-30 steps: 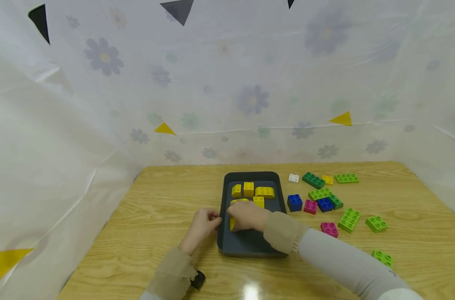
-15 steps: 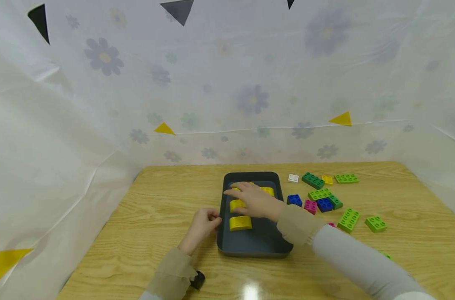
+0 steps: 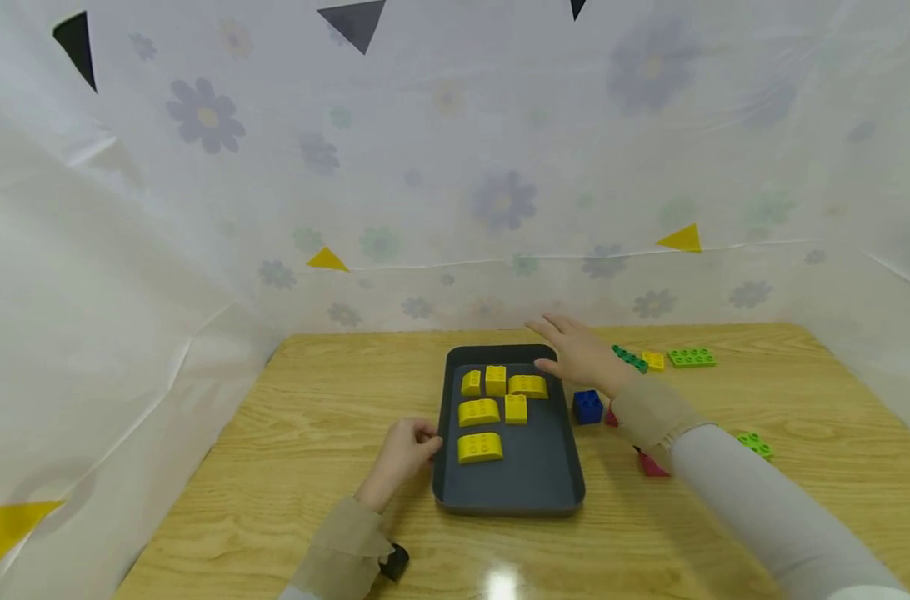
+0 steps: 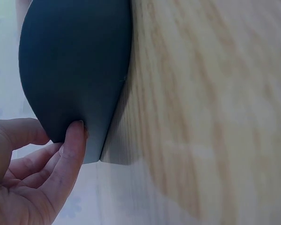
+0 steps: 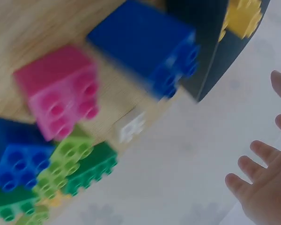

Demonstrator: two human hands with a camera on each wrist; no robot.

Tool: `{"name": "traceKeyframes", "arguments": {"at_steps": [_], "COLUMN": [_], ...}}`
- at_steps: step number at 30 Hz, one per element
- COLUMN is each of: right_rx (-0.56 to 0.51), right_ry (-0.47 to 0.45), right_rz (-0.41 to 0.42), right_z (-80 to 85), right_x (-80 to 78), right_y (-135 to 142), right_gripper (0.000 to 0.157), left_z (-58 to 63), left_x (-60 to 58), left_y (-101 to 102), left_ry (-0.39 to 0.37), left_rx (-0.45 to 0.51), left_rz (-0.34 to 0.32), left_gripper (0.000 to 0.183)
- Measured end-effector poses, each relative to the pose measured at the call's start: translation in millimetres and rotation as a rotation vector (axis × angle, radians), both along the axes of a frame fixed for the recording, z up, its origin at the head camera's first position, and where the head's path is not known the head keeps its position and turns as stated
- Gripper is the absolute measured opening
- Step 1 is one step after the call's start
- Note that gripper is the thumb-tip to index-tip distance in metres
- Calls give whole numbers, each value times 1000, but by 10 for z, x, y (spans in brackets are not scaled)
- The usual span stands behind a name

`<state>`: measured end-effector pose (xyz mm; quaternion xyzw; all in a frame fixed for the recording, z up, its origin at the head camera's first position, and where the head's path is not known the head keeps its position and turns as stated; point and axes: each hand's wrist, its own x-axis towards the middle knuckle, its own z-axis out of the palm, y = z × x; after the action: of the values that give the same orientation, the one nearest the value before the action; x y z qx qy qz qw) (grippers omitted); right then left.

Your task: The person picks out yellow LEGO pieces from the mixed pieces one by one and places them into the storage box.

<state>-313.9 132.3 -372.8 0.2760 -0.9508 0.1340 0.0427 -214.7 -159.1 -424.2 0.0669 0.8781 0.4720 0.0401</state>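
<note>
A dark grey tray (image 3: pixel 533 487) lies on the wooden table, holding several yellow toy bricks. Among them are a rounded brick (image 3: pixel 480 448) nearest the person, another rounded brick (image 3: pixel 478 412) behind it and a square one (image 3: pixel 516 409). My left hand (image 3: pixel 404 454) holds the tray's left side; in the left wrist view the thumb is at the rim and a finger lies against the outer wall (image 4: pixel 75 70). Over the tray's far right corner, my right hand (image 3: pixel 581 357) has its fingers spread with nothing in them.
Right of the tray stand a blue brick (image 3: pixel 588 407), a pink brick (image 5: pixel 61 89), a white brick (image 5: pixel 130 125), a dark green brick (image 3: pixel 629 358), a small yellow brick (image 3: pixel 653 361) and lime bricks (image 3: pixel 692 357). The right sleeve hides some. A flowered curtain (image 3: pixel 425 167) closes the back.
My right hand has left the near rounded yellow brick, passed over the bricks behind it, and moved right to the tray's far right edge. The left hand stays at the tray's side.
</note>
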Motion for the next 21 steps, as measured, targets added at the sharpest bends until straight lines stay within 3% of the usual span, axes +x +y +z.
{"name": "traceKeyframes", "arguments": {"at_steps": [13, 21], "right_rx": [-79, -60], "right_ry": [-59, -161], "right_rz": [-99, -156], "right_z": [-41, -87], "right_x": [-239, -209], "right_y": [818, 1085], "right_gripper": [59, 51], "left_z": [-19, -17], "left_x": [5, 6], "left_y": [-19, -16], "left_ry": [-3, -1], "left_rx": [17, 8], "left_rz": [-8, -6], "left_gripper": [12, 11]}}
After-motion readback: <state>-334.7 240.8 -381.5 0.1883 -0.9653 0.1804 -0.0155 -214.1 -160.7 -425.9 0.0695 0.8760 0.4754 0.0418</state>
